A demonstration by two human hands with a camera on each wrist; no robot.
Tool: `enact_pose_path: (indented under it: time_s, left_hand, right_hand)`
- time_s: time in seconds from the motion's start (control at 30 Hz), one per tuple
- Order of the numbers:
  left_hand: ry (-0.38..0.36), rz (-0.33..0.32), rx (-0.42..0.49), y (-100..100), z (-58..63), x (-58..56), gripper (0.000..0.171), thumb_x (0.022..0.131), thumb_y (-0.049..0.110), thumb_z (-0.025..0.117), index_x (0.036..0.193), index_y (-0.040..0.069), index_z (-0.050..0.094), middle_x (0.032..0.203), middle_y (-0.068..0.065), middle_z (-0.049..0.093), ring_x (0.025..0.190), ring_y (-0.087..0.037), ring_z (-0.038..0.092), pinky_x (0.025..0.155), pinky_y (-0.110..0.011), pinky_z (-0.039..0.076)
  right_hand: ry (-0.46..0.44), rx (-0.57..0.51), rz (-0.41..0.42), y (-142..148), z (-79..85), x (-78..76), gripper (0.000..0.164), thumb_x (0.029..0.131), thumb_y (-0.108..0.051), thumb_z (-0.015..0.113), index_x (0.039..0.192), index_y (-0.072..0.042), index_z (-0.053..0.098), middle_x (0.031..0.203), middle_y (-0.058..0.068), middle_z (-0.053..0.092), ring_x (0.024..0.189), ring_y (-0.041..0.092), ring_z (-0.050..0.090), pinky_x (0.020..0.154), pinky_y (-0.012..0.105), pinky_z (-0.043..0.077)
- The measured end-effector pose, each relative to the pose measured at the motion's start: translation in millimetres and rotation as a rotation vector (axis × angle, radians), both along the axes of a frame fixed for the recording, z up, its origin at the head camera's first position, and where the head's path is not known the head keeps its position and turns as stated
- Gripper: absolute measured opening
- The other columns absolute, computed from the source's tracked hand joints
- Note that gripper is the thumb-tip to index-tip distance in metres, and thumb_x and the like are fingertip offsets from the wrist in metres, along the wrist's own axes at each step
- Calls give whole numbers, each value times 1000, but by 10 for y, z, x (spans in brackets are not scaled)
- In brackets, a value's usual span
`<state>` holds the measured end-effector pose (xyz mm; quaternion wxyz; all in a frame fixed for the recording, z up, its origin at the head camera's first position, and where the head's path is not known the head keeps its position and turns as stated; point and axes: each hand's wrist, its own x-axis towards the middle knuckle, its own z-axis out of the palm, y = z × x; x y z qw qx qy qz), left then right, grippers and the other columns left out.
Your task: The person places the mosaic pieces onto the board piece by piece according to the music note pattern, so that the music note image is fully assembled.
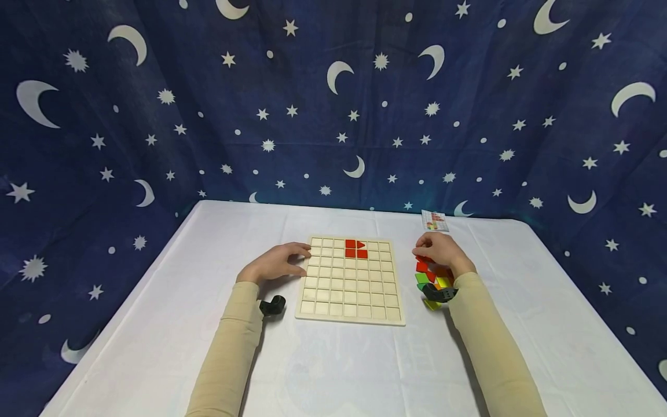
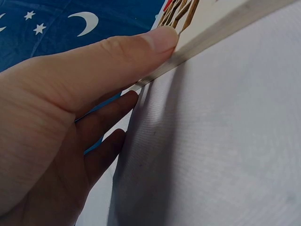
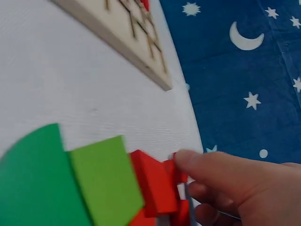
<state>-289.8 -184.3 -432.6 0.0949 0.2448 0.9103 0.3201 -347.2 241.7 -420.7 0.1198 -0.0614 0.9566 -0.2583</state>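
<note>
Grid board (image 1: 350, 298): landmark, bearing four red tiles (image 1: 351, 253) toward its far edge. Left hand (image 1: 273, 262): resting its thumb on the board's left edge, fingers apart. Right hand (image 1: 443, 252): being nearer the loose pieces (image 1: 421, 278), right of the board; its thumb is touching a red piece (image 3: 170, 167), pinch uncertain. The board is lying leftward of this grip.

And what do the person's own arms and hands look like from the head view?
The left sleeve and right sleeve are long, plain beige. A stubby black attachment shows at the left wrist, a curved black band at the right. The left hand and right hand wear no gloves. No cables show.
</note>
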Motion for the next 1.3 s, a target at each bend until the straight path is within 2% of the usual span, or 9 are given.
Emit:
enact_pose_path:
  time_s: [0.1,0.2,0.37,0.53,0.63,0.77,0.83,1.03,1.3]
  left_hand:
    - [2,-4,-2,0,-7,-3,46,85,22,77,126,6,64,147,-10,47,140,-30,37,115,-44,29]
    - [3,-7,3,-3,-12,-8,46,85,21,77,126,5,64,147,-10,47,140,-30,37,116,-44,29]
    - [1,-7,4,-13,-10,-18,46,85,21,77,126,6,63,147,-10,47,140,-30,37,116,-44,29]
    - [0,-5,9,-13,-4,-25,46,85,20,77,126,5,63,147,-11,47,140,-31,37,115,-45,29]
    - [-1,-10,10,-9,-10,-25,46,85,20,77,126,5,63,147,-11,47,140,-31,37,115,-45,29]
    - [-7,-5,13,-3,-3,-8,46,85,20,77,126,5,63,147,-11,47,140,-31,37,115,-46,29]
    - [-9,-1,19,1,13,6,46,85,19,77,126,4,63,147,-12,47,139,-31,37,115,-46,29]
    - [-15,1,25,12,28,11,45,85,18,77,126,4,63,147,-11,47,140,-31,37,116,-46,29]
    - [-9,0,26,8,13,6,45,85,19,77,125,5,63,147,-11,47,139,-30,37,116,-45,29]
  right_hand:
    - [3,-2,24,3,12,4,33,93,-20,67,120,-1,64,110,17,65,97,30,57,93,46,51]
    - [17,-6,45,6,14,3,31,92,-15,66,120,0,65,110,17,65,97,31,58,95,48,51]
    - [45,14,26,3,-18,-19,25,94,-20,66,110,-1,67,98,12,65,86,26,56,84,39,53]
    - [41,33,-13,3,-25,-27,30,95,-29,65,106,-2,65,90,10,62,81,24,53,71,31,49]
    - [21,19,-11,17,-20,-8,32,94,-30,66,111,-3,65,95,11,64,85,24,55,76,33,52]
    - [15,-8,34,45,-18,9,34,92,-25,70,117,-3,64,104,13,65,91,27,56,89,42,52]
    - [32,-6,58,54,-21,7,34,91,-24,70,117,-3,64,103,13,65,91,27,56,89,43,51]
    - [74,6,75,58,-56,-19,30,92,-26,69,112,-4,66,94,10,61,87,26,53,80,36,49]
    - [101,5,105,41,-75,-33,32,92,-21,69,117,-1,64,102,14,65,90,27,57,93,47,50]
